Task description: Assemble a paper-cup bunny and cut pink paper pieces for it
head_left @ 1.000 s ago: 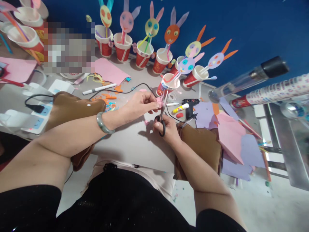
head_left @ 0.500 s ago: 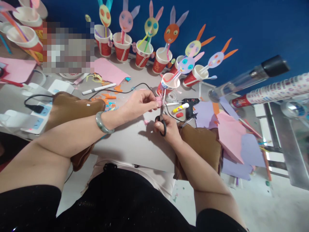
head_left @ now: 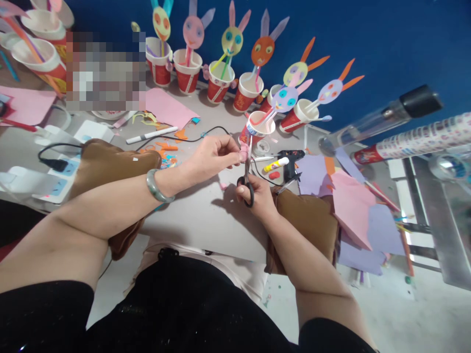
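Between the thumb and fingertips of my left hand (head_left: 219, 154) is a small piece of pink paper (head_left: 244, 147). My right hand (head_left: 259, 193) is closed on black-handled scissors (head_left: 248, 184), thumb and fingers at the loops. The blades point up and away from me, right beside the pink piece; I cannot tell whether they touch it. A small pink scrap (head_left: 223, 186) lies on the table below my hands. Just past the blades stands a paper cup (head_left: 263, 128) with a purple paper rabbit face (head_left: 285, 100) on straws.
Several red-and-white cups with rabbit faces line the blue wall. To the right are a glue stick (head_left: 275, 164), a black glue gun (head_left: 291, 164), purple and pink paper (head_left: 353, 206) and a stack of cups (head_left: 423, 137). Brown cushions (head_left: 305, 225) drape the table edge; a power strip (head_left: 61, 181) lies left.
Both hands keep nearly the same place, with the scissors still beside the pink paper. The whole view has shifted very slightly.
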### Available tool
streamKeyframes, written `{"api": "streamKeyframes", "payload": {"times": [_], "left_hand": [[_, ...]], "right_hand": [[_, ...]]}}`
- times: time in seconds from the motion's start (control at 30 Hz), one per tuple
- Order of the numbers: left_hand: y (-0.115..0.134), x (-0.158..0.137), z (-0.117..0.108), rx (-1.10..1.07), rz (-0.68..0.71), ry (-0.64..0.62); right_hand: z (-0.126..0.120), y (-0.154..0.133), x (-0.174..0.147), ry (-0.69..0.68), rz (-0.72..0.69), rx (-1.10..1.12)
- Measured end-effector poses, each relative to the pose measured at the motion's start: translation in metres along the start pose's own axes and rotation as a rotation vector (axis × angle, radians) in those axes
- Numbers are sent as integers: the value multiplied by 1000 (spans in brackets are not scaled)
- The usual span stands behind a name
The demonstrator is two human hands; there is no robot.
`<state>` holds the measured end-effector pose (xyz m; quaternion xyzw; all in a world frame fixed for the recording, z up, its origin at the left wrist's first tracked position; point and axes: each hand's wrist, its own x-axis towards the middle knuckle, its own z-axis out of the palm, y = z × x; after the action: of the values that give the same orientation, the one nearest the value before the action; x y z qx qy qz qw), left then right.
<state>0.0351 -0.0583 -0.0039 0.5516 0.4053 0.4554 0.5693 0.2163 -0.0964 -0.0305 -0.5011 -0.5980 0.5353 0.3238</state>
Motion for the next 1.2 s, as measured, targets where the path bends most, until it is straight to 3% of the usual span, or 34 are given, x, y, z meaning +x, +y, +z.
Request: {"api": "streamKeyframes", "payload": {"times": [0.8, 0.9, 1.07, 1.13, 1.2], "left_hand": [[-5, 1, 1, 14, 60, 5], [-2, 2, 0, -35, 66, 61], [0, 5, -1, -134, 14, 164], [0, 6, 0, -145, -18, 141], [-1, 5, 0, -140, -38, 104]], "right_hand": [[3, 5, 1, -31, -16, 11], [-9, 3, 3, 57, -86, 131], [-55, -20, 0, 334, -222, 622], [-58, -22, -2, 384, -287, 641], [-47, -14, -4, 301, -282, 423]]}}
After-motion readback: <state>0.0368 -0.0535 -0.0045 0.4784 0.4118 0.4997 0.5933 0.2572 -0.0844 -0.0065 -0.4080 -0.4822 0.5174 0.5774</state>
